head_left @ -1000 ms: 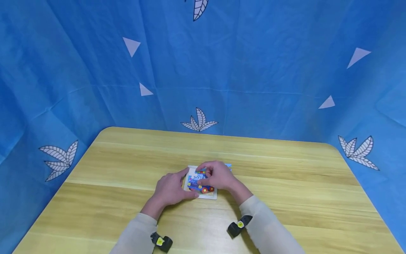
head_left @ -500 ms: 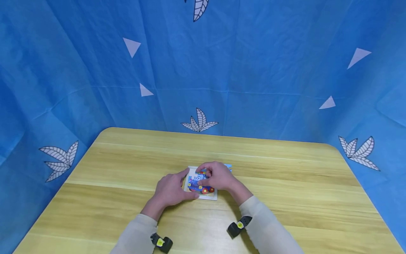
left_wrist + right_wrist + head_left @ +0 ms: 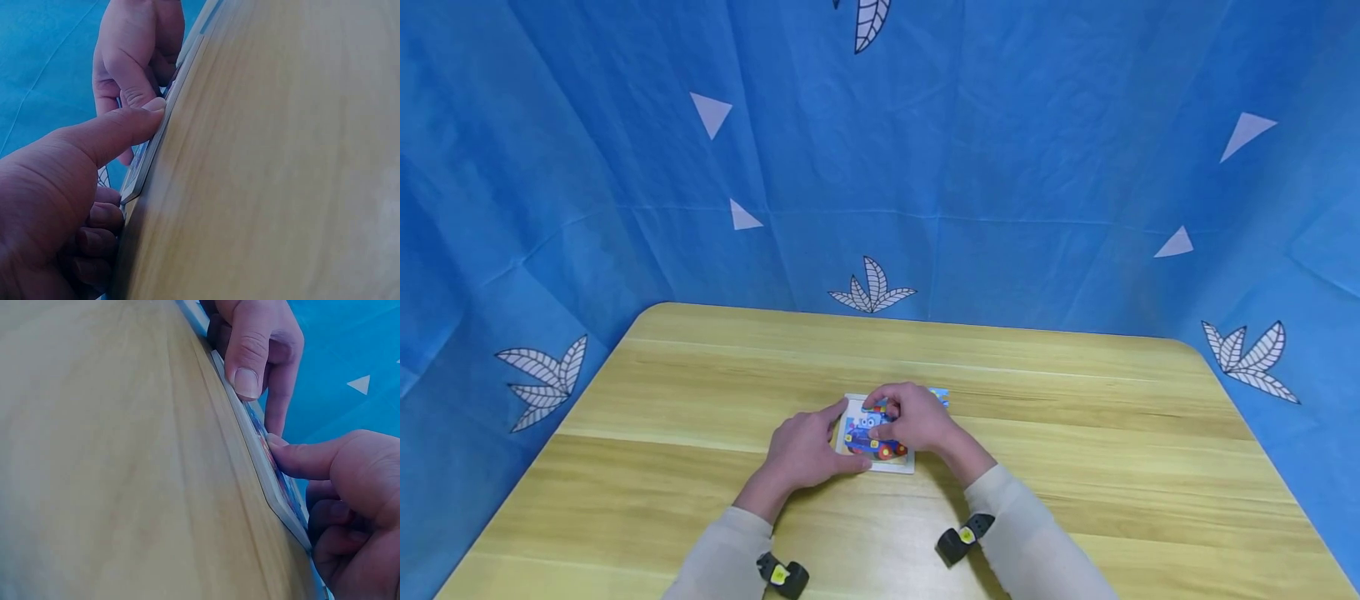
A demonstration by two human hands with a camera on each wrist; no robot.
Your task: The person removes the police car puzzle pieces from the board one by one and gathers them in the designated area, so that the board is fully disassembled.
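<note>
White-framed puzzle board (image 3: 876, 437) lies flat at centre frame on the bench (image 3: 1075, 433), directly between both hands. Left hand (image 3: 805, 450) braces its left edge, thumb straight, other fingers curled under. Right hand (image 3: 917, 417), nearer, presses curled fingertips on a piece in its upper part.

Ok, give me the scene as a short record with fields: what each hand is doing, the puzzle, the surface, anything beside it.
left hand: rests at the left edge of the puzzle board, thumb stretched along its border, other fingers curled under
right hand: over the board's upper right part, fingertips down on a puzzle piece
puzzle board: white-framed square, lies flat, blue and red cartoon picture
loose piece: blue, on the table just behind the right hand
table: light wood
backdrop: blue cloth with white leaves and triangles
</note>
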